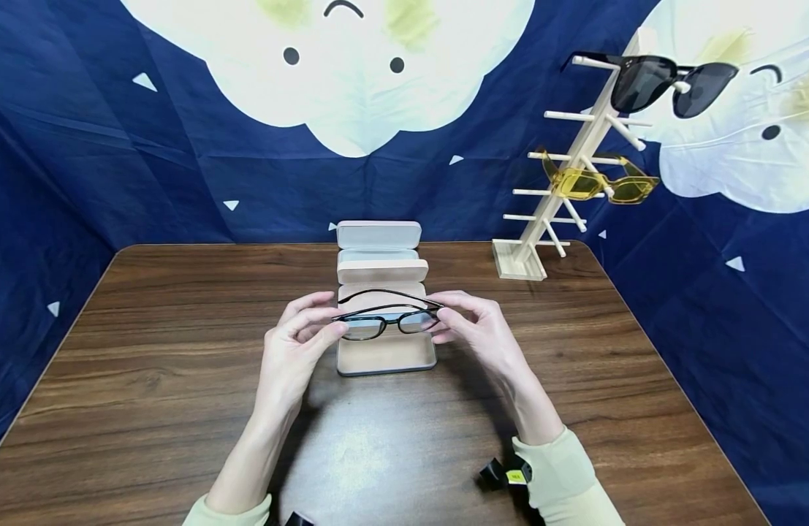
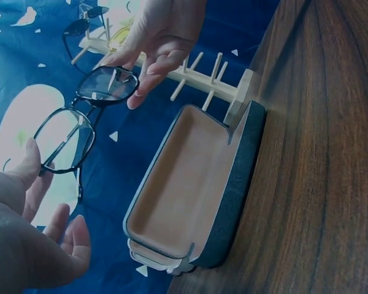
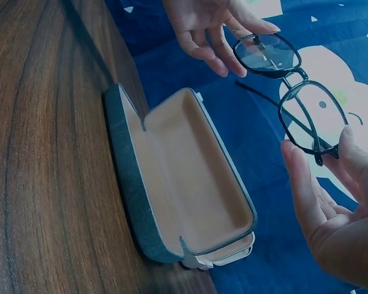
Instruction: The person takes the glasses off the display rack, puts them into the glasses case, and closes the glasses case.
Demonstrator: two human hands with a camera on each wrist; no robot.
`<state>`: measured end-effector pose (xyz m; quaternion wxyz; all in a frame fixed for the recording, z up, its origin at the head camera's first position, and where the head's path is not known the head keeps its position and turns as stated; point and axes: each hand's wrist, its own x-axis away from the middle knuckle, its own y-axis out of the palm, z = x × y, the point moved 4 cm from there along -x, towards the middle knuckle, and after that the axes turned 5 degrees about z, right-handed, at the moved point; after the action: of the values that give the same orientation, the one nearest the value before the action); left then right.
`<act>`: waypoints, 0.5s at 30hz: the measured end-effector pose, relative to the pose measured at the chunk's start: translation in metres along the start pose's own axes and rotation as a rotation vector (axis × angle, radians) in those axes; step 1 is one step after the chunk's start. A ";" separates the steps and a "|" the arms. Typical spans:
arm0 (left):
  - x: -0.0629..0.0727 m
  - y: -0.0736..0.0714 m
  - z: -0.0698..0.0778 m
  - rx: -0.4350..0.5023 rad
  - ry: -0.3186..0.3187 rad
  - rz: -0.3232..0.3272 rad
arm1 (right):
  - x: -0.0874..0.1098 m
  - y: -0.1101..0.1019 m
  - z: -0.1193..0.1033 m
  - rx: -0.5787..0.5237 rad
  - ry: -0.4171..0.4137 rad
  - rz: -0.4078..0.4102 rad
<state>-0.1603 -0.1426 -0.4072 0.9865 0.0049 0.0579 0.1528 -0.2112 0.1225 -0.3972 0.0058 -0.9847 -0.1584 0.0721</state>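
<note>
Black-framed eyeglasses [image 1: 392, 321] are held up above an open glasses case [image 1: 386, 356], the temples unfolded and pointing away from me. My left hand [image 1: 295, 343] pinches their left end between thumb and fingers. At the opposite end, my right hand [image 1: 479, 329] pinches the frame near the hinge. In the left wrist view, the case [image 2: 178, 177] shows a dark green outside and beige lining, with nothing lying in the part that shows. The right wrist view has the eyeglasses [image 3: 294, 75] off to the side of the case, the lenses clear.
Behind the front case stands another open case [image 1: 382, 271], pale pink with light blue lining. A wooden display rack [image 1: 549, 197] at the back right bears black sunglasses [image 1: 644, 82] and yellow-framed glasses [image 1: 578, 184]. Blue cloth [image 1: 180, 183] hangs around the wooden table [image 1: 180, 329].
</note>
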 end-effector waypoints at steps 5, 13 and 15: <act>0.000 -0.002 0.000 -0.018 -0.006 0.009 | 0.000 -0.001 0.001 0.016 -0.002 -0.007; 0.000 -0.003 0.000 -0.038 -0.010 0.015 | -0.001 -0.001 0.003 0.053 -0.008 -0.024; 0.000 -0.002 -0.001 -0.038 -0.021 0.018 | -0.001 -0.001 0.004 0.053 -0.001 -0.032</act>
<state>-0.1598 -0.1450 -0.4079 0.9856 -0.0116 0.0448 0.1629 -0.2129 0.1231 -0.4007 0.0331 -0.9816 -0.1720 0.0768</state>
